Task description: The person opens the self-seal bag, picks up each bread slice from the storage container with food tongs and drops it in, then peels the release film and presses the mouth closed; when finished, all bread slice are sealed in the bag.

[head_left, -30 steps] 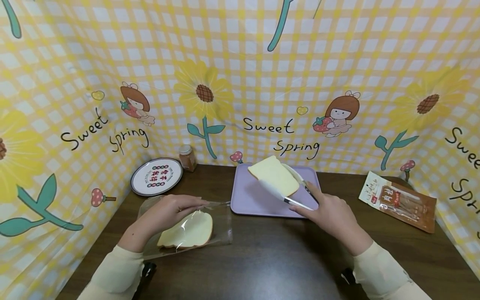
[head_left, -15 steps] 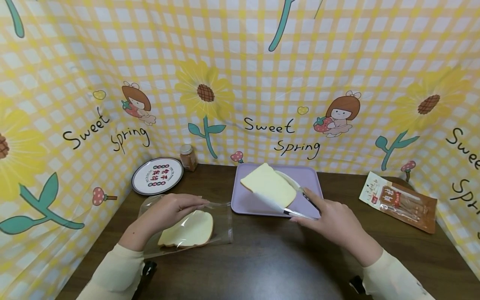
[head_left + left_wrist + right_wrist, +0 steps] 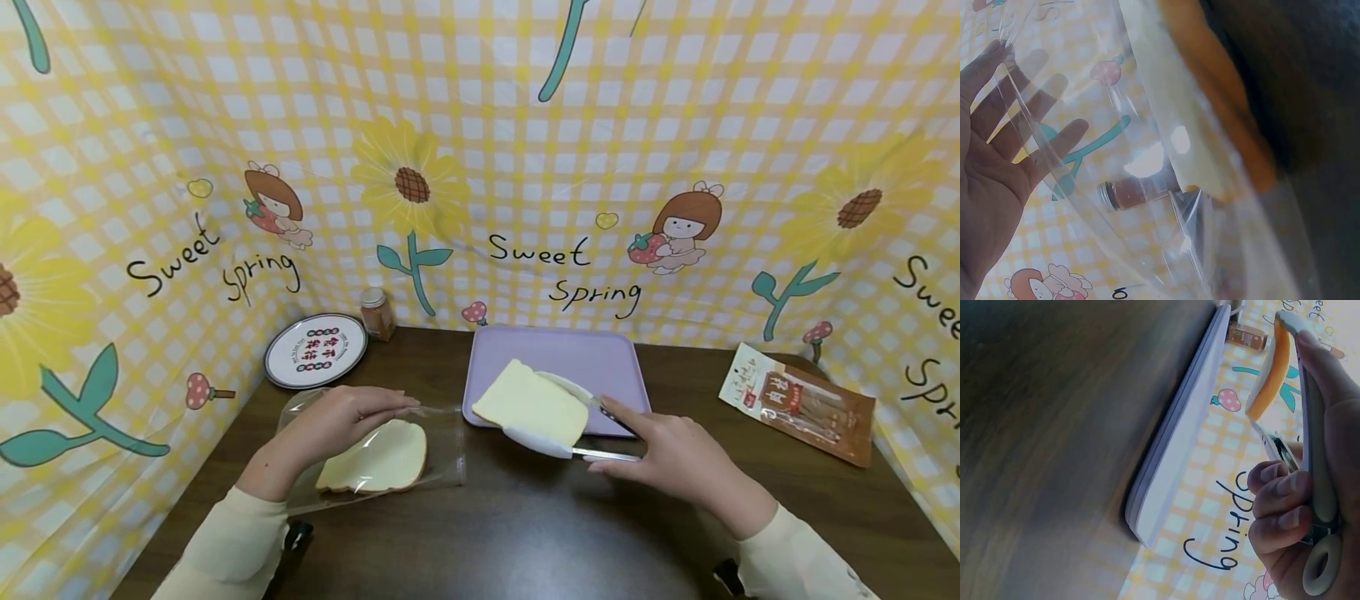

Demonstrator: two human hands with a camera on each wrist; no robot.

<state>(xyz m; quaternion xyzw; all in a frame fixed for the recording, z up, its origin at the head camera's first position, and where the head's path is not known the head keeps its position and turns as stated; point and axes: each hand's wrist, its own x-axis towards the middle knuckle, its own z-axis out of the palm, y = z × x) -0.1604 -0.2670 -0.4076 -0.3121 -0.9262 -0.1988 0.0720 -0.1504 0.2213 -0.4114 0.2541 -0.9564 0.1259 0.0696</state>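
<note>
My left hand (image 3: pixel 347 423) holds up the upper side of a clear plastic bag (image 3: pixel 448 446), its thumb at the film's edge and its fingers seen through the film in the left wrist view. Inside lies a bread slice (image 3: pixel 378 465) with a brown crust. My right hand (image 3: pixel 686 462) grips tongs (image 3: pixel 611 456) with white tips. Between those tips is a second bread slice (image 3: pixel 528 404), raised and tilted. It overlaps the near left part of the lilac tray (image 3: pixel 600 358) in the head view; its brown edge shows in the right wrist view.
Behind the bag lies a white plate (image 3: pixel 288 354) with a dark rim and red lettering. A small jar (image 3: pixel 377 317) stands beside it. To the right is a brown and white food packet (image 3: pixel 798 404). Checked cloth (image 3: pixel 480 167) walls in the table's back and sides.
My right hand has brought the tongs and the bread slice from above the tray toward me and a little left. The left hand and the bag have barely moved.
</note>
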